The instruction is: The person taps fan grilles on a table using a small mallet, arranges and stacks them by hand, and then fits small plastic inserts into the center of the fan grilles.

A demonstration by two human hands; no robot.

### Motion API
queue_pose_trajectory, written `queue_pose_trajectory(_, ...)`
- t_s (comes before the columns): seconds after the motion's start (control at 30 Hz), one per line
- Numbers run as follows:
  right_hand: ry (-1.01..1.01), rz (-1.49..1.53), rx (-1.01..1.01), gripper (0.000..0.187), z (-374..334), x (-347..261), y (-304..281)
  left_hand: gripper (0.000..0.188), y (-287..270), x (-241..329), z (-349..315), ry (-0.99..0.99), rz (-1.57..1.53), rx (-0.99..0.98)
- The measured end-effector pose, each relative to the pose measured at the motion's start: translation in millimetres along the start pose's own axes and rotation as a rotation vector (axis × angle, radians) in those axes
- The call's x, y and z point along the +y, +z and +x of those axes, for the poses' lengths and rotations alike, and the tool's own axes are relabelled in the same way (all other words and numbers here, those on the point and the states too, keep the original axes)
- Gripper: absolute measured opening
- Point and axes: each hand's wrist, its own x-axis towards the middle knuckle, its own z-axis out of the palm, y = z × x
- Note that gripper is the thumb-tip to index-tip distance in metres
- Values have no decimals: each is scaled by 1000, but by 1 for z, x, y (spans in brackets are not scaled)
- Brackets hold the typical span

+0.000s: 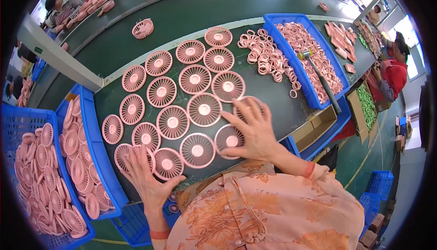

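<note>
On the dark green bench [273,99], round pink plastic fan grilles [195,79] lie flat in staggered rows, most just beside or touching one another. The left hand [148,177] rests with fingers spread and open on the grille at the near left corner [125,152], gripping nothing. The right hand [255,129], fingers likewise spread flat, presses on the grilles at the near right end [230,140] of the array. Judging by the layout, the array appears largely set out, while many grilles remain stacked in the blue plastic crates [98,159] at the left. Beyond the array lie a loose pile of pink plastic rings [268,56] and a blue tray [277,22] holding more rings and a mallet [318,74].
</note>
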Motion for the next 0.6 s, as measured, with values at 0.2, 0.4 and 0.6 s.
queue_pose_trajectory(0.2,-67,32,83,88,97,8,38,130,7,13,23,-112,18,33)
queue_pose_trajectory(0.4,-63,-25,294,79,235,49,74,122,37,35,125,-94,20,178)
queue_pose_trajectory(0.6,83,-11,585,47,343,115,95,108,80,52,296,57,-117,466)
